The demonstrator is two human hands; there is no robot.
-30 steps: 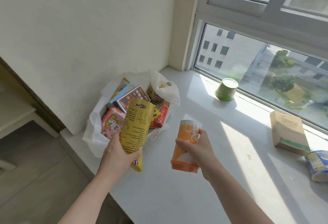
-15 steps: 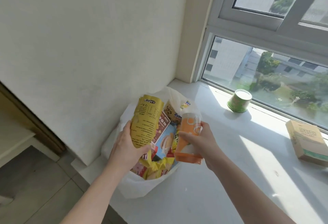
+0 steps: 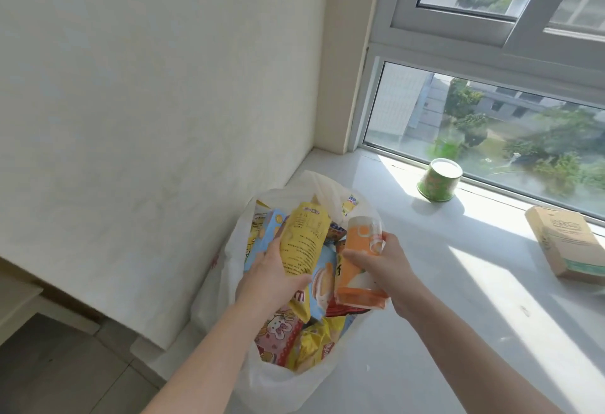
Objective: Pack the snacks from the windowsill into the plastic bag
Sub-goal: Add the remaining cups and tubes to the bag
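A person's left hand (image 3: 271, 274) has its grip clamped round the lower half of a yellow snack packet (image 3: 306, 240). The right hand (image 3: 388, 266) grips an orange packet (image 3: 357, 279) at its middle. Both packets are held lengthwise, tops pointing up and away toward the wall, just above the open mouth of a white plastic bag (image 3: 229, 269) full of colourful snacks. The bag sits on a pale, sunlit windowsill (image 3: 458, 299) in a corner by a cream wall (image 3: 147, 102). A green cup (image 3: 438, 181) and a cardboard box (image 3: 569, 243) rest farther right, near the glass.
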